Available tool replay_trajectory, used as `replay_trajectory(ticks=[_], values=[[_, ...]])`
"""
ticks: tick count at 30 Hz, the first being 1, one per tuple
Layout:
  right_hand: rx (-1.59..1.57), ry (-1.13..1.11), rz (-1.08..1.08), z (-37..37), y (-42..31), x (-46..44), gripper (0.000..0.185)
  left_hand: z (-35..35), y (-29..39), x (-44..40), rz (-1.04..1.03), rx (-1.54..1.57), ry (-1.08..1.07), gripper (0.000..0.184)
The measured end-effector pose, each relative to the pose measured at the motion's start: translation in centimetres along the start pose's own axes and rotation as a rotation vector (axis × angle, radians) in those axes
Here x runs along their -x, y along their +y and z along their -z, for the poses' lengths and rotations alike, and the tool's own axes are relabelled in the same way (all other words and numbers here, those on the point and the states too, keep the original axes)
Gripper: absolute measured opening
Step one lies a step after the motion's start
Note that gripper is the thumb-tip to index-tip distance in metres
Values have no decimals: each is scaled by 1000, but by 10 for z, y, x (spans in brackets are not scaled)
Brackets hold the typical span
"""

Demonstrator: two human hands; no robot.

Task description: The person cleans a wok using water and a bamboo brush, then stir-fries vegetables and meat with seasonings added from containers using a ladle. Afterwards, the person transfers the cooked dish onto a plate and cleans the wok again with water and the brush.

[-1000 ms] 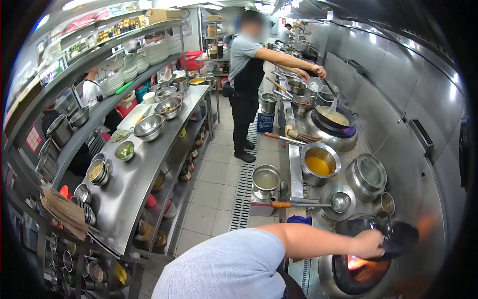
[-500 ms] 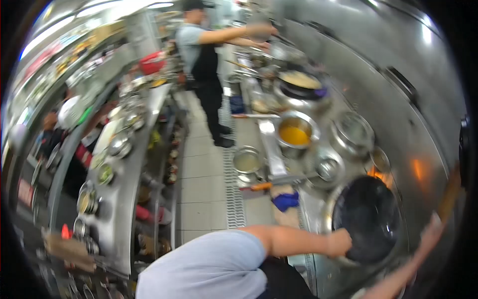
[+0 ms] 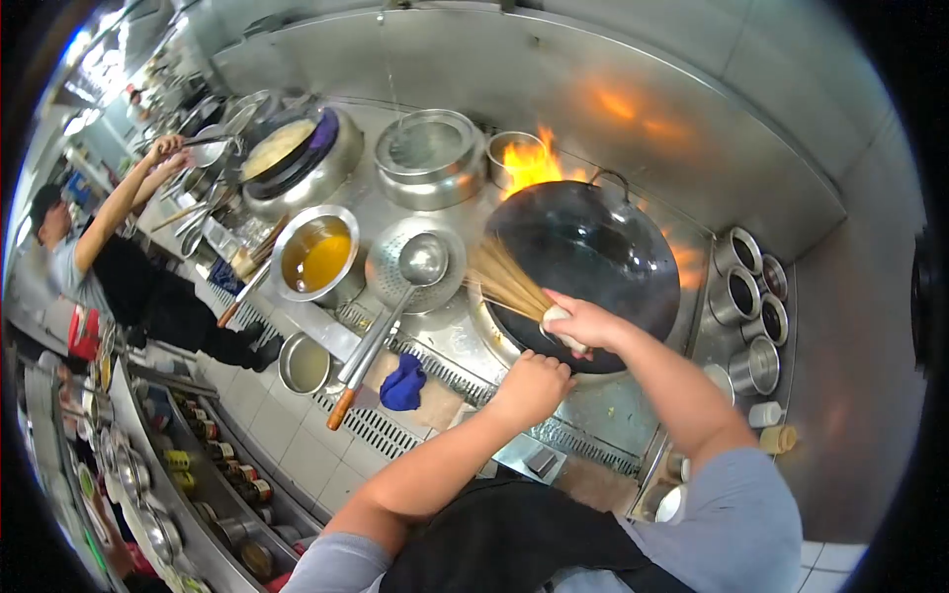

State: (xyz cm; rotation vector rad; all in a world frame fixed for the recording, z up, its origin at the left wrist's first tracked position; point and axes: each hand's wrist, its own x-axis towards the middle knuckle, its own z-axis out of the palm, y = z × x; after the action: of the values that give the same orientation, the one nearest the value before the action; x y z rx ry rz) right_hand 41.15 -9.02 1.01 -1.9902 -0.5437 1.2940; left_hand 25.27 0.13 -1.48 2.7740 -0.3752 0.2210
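Note:
A large black wok [image 3: 593, 247] sits over the burner, with flames [image 3: 531, 161] rising behind its far left edge. My right hand [image 3: 581, 321] is closed around the pale handle of a bamboo brush [image 3: 509, 282], whose bristles spread over the wok's left side. At the wok's near rim my left hand [image 3: 536, 388] is closed; what its fingers grip is mostly hidden, though it touches the rim area. A perforated strainer [image 3: 390, 259] with a ladle [image 3: 423, 259] resting on it lies left of the wok.
A pot of orange liquid [image 3: 321, 259], a lidded steel pot [image 3: 425, 148] and a blue cloth [image 3: 403, 383] are to the left. Steel containers [image 3: 755, 366] line the right. A co-worker [image 3: 109, 267] stands at another wok [image 3: 287, 153] on the far left.
The view has swung right towards the wok. My right hand, holding the brush, has come over the wok from the right. The flames now show behind the wok.

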Motion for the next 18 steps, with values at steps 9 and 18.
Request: replay_trajectory(ticks=[9,18], values=[[710,1167,-161,130,7,-3,44,2,6,1,59,-62,-31,27],[635,101,-417,92,12,83,64,-3,2,-1,51,-71,14,26]])
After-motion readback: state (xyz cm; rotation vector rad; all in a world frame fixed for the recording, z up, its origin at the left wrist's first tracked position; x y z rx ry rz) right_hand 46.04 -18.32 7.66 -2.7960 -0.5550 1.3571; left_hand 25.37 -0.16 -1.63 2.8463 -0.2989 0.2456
